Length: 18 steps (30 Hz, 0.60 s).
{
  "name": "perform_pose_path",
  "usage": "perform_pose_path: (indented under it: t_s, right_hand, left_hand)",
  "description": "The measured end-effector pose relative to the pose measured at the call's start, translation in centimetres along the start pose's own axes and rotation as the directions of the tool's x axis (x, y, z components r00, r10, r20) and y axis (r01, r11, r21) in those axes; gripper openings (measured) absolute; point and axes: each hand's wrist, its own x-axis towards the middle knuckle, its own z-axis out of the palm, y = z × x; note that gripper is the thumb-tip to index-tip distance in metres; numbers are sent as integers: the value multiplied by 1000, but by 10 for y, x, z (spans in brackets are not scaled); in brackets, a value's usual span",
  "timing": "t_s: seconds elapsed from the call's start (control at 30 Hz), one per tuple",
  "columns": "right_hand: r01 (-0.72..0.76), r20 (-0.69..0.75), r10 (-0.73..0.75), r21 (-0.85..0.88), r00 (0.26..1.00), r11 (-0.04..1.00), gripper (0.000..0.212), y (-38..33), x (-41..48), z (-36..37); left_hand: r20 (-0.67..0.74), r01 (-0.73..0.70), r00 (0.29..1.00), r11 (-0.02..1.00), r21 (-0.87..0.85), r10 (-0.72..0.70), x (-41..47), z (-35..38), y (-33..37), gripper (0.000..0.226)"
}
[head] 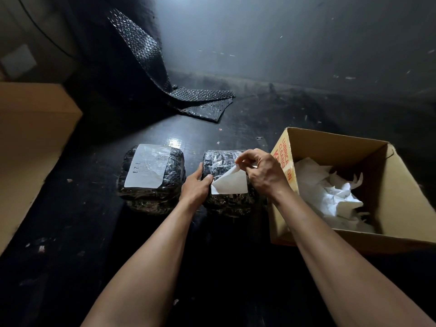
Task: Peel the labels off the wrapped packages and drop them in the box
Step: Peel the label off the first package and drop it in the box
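While right hand [264, 172] peels label [230, 185] | two packages [224, 182] | one box [354, 237]

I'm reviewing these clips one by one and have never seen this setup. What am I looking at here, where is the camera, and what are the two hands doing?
There is no machine: one camera worn on a person's head looks down at their bare arms. On the dark floor lie two black plastic-wrapped packages. The left package has its white paper label fully stuck on. The left hand steadies the right package, while the right hand pinches the curled-up corner of its half-peeled white label. At right, an open brown cardboard box holds crumpled white paper. Black bubble wrap lies farther back.
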Motion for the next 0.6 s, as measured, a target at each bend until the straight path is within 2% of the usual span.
perform_pose_path:
  t_s: [0.2, 0.4, 0.5, 0.6]
  right_hand:
    - [54, 4, -54, 51, 999, 997, 16, -4, -6, -1]
    - [72, -28, -70, 92, 997, 993, 15, -4, -14, -3]
    - [71, -44, -67, 90, 997, 993, 16, -5, -16, -6]
    - [68, -59, -63, 86, 996, 994, 16, -6, -19, -8]
  left_hand:
    - [-17, -16, 1000, 997, 73, 17, 3, 0, -1, 69]
    - [-6, -28, 1000, 997, 75, 29, 5, 1, -2, 68]
    - [24, -40, 999, 999, 24, 39, 7, 0, -5, 66]
    - [77, -32, 996, 994, -109, 40, 10, -2, -12, 81]
